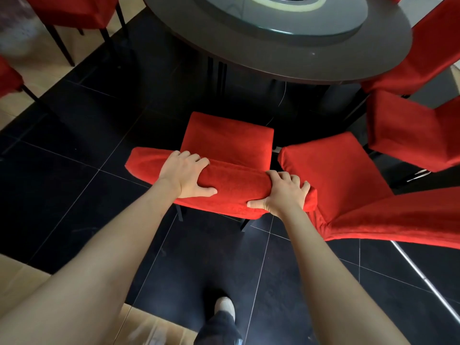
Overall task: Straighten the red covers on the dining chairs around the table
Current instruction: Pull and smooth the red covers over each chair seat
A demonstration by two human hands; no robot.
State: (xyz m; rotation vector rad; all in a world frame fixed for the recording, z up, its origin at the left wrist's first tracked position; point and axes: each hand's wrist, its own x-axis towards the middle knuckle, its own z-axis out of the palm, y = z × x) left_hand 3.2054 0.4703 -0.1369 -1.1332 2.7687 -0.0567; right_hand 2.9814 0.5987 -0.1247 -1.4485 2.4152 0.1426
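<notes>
The floor [74, 150] is laid with glossy black tiles with thin pale joints, bordered by tan tiles at the left edge and near corner. On it stand the dark legs of the red-covered chair [227, 143] in the middle, a second red-covered chair [333, 175] just beside it on the right, and further red-covered chairs at the right and upper left. The round dark surface [286, 53] stands beyond them on a dark base. A pale shoe [225, 306] rests on the black tiles at the near edge.
</notes>
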